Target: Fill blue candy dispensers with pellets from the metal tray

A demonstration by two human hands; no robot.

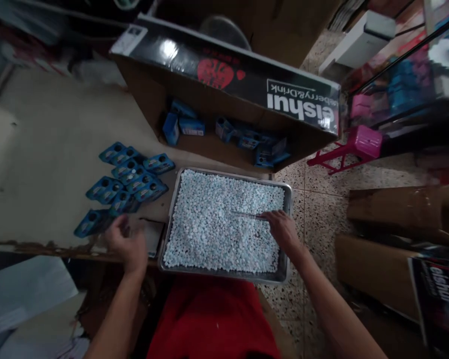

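A metal tray (224, 275) is heaped with small pale blue and white pellets (209, 224). Over its right side, my right hand (282, 228) is closed around a thin, light-coloured utensil (247, 215), whose far end lies among the pellets; its exact kind is unclear. To the left of the tray, my left hand (125, 242) is raised beside the table's front edge, its fingers smeared by motion. It is nearest to a group of small blue packets (129, 177) with dark round openings, lying on the table. What it holds, if anything, cannot be made out.
A large cardboard box (209, 149) with printed sides stands behind the tray, blue packets (187, 126) inside. A dark-rimmed flat object (154, 237) lies left of the tray. The speckled floor to the right bears a pink stool (366, 142) and brown cartons (377, 271).
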